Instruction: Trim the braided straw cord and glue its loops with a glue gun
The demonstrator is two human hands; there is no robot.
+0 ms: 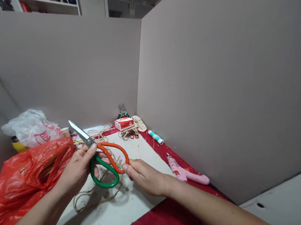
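Observation:
A pair of scissors (104,163) with one orange and one green handle is held up over the white board (135,201). My left hand (79,164) grips it near the pivot, thumb on top, blades closed and pointing up and to the left. Between thumb and fingers, my right hand (144,177) pinches the outer end of the orange handle loop. Beneath the scissors a loose length of twine (81,206) curls on the board, partly hidden by the handles and my left hand.
At left bulges a red plastic bag (13,171), with a white plastic bag (31,128) behind it. Farther back are a red-and-white box (124,124) and twine bundles. A pink glue gun (184,173) and a green-and-white roll (155,137) lie along the right partition (215,88).

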